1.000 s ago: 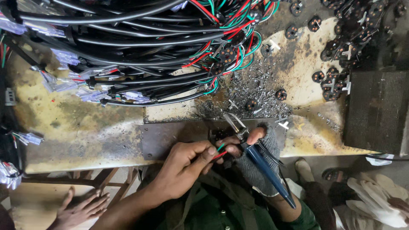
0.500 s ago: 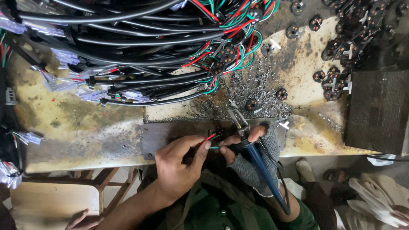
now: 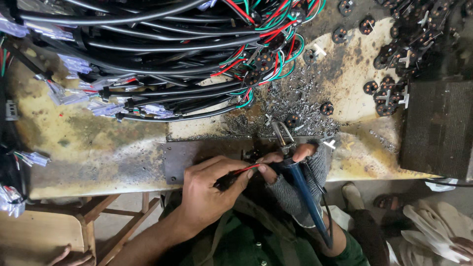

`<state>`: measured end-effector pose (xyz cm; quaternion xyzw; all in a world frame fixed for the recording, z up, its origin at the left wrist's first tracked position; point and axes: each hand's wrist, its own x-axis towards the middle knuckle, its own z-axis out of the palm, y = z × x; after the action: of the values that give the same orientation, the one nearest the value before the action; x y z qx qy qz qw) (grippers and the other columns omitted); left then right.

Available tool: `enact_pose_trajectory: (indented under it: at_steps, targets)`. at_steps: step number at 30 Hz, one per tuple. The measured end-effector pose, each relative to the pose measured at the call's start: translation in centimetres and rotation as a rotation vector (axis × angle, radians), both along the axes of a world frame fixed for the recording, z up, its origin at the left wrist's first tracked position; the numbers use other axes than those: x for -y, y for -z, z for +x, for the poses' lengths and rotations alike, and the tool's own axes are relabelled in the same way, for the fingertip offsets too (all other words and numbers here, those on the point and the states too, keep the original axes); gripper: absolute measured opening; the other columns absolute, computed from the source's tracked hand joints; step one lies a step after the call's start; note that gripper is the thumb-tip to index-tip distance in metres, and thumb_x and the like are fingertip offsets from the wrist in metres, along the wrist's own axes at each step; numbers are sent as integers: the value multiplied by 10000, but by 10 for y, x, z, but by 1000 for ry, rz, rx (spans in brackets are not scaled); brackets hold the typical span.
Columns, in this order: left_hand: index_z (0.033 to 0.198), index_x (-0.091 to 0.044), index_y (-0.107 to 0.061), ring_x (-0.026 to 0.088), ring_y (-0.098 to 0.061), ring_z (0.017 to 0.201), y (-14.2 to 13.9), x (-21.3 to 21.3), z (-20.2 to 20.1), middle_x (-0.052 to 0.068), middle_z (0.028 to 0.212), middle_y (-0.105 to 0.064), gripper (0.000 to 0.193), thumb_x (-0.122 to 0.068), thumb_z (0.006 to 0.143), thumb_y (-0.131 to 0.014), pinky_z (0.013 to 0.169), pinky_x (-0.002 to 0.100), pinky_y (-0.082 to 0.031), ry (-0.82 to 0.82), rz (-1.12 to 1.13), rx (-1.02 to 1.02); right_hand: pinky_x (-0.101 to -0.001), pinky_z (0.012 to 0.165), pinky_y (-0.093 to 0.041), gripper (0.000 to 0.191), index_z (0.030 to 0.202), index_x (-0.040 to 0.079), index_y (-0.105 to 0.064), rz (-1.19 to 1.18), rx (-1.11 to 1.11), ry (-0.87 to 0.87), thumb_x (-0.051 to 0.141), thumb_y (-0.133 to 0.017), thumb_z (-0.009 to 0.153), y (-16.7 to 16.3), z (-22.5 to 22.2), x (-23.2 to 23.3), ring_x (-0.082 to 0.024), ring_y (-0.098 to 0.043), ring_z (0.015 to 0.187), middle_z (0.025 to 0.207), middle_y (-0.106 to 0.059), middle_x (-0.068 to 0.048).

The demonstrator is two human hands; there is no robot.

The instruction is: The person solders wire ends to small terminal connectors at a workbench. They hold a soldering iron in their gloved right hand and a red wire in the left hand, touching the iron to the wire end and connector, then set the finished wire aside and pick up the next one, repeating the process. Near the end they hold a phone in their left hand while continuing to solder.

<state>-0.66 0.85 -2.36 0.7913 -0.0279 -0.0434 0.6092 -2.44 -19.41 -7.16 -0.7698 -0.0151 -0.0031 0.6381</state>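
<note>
My left hand, bare, pinches a thin red and green wire over the front edge of a dark metal plate. Its fingertips touch my right hand, which wears a grey knit glove. That gloved hand grips a soldering iron by its blue handle; the metal tip points away from me onto the bench. The wire end lies between the two hands, partly hidden by fingers.
A thick bundle of black cables with red and green wires covers the far bench. Small round black connectors lie at the far right, metal debris beyond the iron, a dark box at right. Another person's hand shows at bottom left.
My left hand has slid right and up with the wire until it meets the gloved hand. The other person's hand at bottom left has dropped lower in view.
</note>
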Motion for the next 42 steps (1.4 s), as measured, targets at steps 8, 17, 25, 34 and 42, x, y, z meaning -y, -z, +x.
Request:
enact_pose_trajectory:
  at_steps: [8, 17, 25, 34, 42]
  targets:
    - [1001, -19, -719, 185, -753, 782, 6, 3, -1, 96, 905, -751, 104, -82, 938, -773, 676, 304, -577, -28, -50, 25, -259, 833, -550, 570, 1133, 102, -335, 170, -73, 45, -85, -807, 873, -5, 1, -9, -149, -710, 892, 935, -720, -73]
    - [937, -29, -742, 169, -718, 631, 4, 5, 4, 84, 815, -732, 128, -80, 845, -814, 540, 283, -543, -38, 36, 14, -249, 798, -513, 536, 1143, 106, -340, 38, -24, 30, -89, -774, 897, -8, 2, -8, -126, -661, 840, 931, -707, -70]
    - [941, -63, -709, 257, -682, 655, 11, 0, 35, 80, 820, -703, 110, -118, 919, -801, 568, 362, -523, -235, 493, 178, -289, 675, -513, 420, 1077, 91, -397, -151, -131, 40, -41, -747, 887, -2, 7, -13, -126, -640, 763, 963, -689, -72]
    - [955, -100, -679, 278, -700, 726, 15, 7, 55, 62, 869, -701, 112, -118, 902, -776, 634, 381, -553, -291, 591, 246, -312, 586, -463, 412, 1078, 78, -543, -527, 199, -127, 130, -863, 823, -10, 20, -2, -171, -576, 623, 814, -581, -20]
    - [790, -80, -693, 213, -682, 556, 7, 0, 46, 53, 704, -690, 83, -111, 800, -770, 528, 354, -520, -26, 303, -45, -284, 685, -565, 622, 1219, 146, -412, 311, -337, 69, 156, -855, 783, -15, 4, -7, -168, -691, 807, 998, -691, -41]
